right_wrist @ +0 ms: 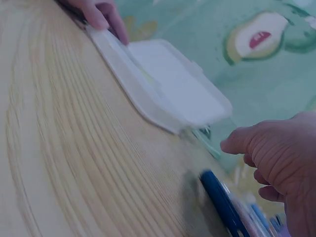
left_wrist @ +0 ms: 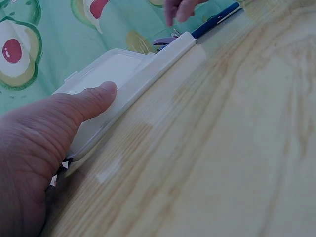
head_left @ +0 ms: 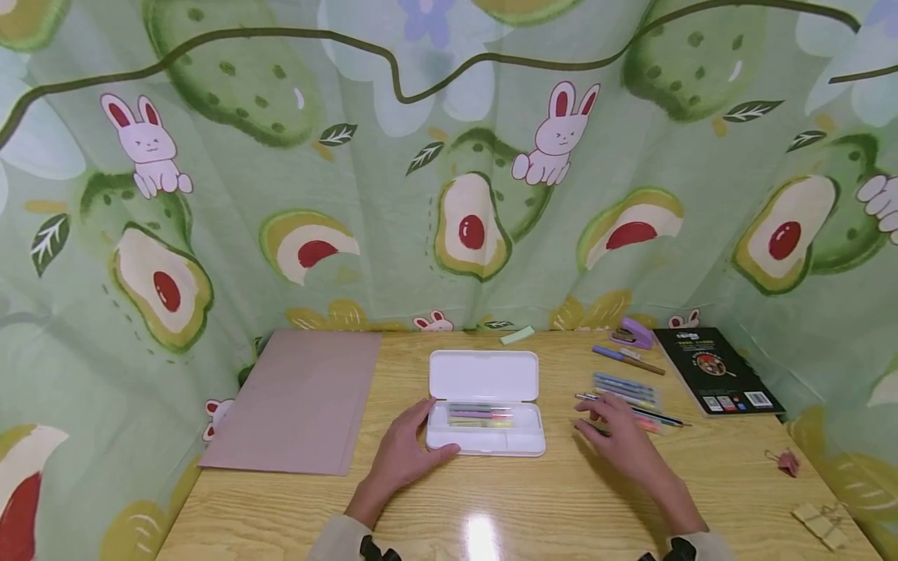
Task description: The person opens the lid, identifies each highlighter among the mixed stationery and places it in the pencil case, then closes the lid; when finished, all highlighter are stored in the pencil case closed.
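Observation:
A white pencil case (head_left: 484, 377) lies with its lid swung back, in the middle of the wooden table. Several slim pens (head_left: 480, 408) lie in its back compartment. My left hand (head_left: 405, 446) holds the case at its left end, the thumb (left_wrist: 101, 101) against the front rim. To the right, my right hand (head_left: 620, 440) hovers over a spread of pens, its fingers loosely bent with nothing in them. Blue pens (head_left: 624, 383) lie just beyond it, and a dark pencil (head_left: 666, 418) passes below the fingers. In the right wrist view a dark blue pen (right_wrist: 219, 202) lies under this hand.
A large mauve-grey sheet or folder (head_left: 295, 405) covers the left. At the back right are a purple stapler (head_left: 634, 333), a blue pen (head_left: 607, 353) and a black book (head_left: 715, 370). A pale green strip (head_left: 517, 336) lies behind the case. A reddish clip (head_left: 787, 463) sits near the right edge.

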Available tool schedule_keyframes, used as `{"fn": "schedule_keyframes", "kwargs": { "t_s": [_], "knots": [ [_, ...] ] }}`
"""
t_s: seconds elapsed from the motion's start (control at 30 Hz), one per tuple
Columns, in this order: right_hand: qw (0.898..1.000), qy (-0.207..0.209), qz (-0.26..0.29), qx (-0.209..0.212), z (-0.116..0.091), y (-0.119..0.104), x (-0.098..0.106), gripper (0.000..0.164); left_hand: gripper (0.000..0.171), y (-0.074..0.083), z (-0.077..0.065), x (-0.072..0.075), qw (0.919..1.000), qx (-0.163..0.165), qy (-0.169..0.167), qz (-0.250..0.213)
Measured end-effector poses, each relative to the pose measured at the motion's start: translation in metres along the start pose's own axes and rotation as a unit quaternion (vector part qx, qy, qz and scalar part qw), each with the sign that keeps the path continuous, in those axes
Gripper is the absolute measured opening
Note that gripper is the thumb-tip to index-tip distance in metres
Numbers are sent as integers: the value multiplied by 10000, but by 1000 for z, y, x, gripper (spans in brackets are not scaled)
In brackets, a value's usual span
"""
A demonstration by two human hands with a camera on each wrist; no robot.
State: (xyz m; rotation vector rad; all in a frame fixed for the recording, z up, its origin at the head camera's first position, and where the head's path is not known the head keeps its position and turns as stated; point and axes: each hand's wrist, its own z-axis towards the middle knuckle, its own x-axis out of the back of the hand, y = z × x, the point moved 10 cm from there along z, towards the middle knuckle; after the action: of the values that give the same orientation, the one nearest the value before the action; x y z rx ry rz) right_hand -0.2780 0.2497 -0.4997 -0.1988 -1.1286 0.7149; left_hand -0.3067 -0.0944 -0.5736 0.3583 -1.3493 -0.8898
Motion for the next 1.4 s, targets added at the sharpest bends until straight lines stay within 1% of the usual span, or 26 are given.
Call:
{"fn": "schedule_keyframes", "kwargs": {
  "t_s": [0.07,0.17,0.27,0.37,0.5,0.77,0.87,0.97,1.07,1.23,1.3,1.4],
  "knots": [
    [9996,60,-233,-118,-5,12,11,20,100,0,0,0,10000,12,-17,2],
    [9974,-30,-576,-422,-12,31,23,18,101,0,-1,-1,10000,30,-45,12],
    [9942,-282,-708,-763,-17,49,29,14,101,1,-1,-1,10000,60,-67,11],
    [9901,-556,-820,-990,-21,61,31,14,101,1,-1,-1,9999,90,-69,-3],
    [9867,-741,-954,-1089,-22,69,31,14,101,1,-1,-1,9999,107,-64,-12],
    [9843,-828,-1053,-1147,-24,75,29,16,101,-1,-1,-1,9999,86,-48,24],
    [9828,-924,-1084,-1178,-26,76,27,15,101,0,-1,-1,10000,66,-53,27],
    [9827,-965,-1090,-1147,-26,75,27,14,101,1,-1,-1,9999,72,-71,39],
    [9862,-850,-1004,-1004,-24,67,29,14,101,1,-1,-1,9999,90,-86,42],
    [9955,-351,-781,-394,-13,39,31,9,101,1,-1,0,9999,72,-78,24],
    [9971,-153,-745,-69,-9,24,29,10,101,1,-1,0,9999,70,-93,30],
    [9966,-21,-718,400,-3,-1,19,15,101,1,-1,-1,9999,35,-106,45]
  ]
}}
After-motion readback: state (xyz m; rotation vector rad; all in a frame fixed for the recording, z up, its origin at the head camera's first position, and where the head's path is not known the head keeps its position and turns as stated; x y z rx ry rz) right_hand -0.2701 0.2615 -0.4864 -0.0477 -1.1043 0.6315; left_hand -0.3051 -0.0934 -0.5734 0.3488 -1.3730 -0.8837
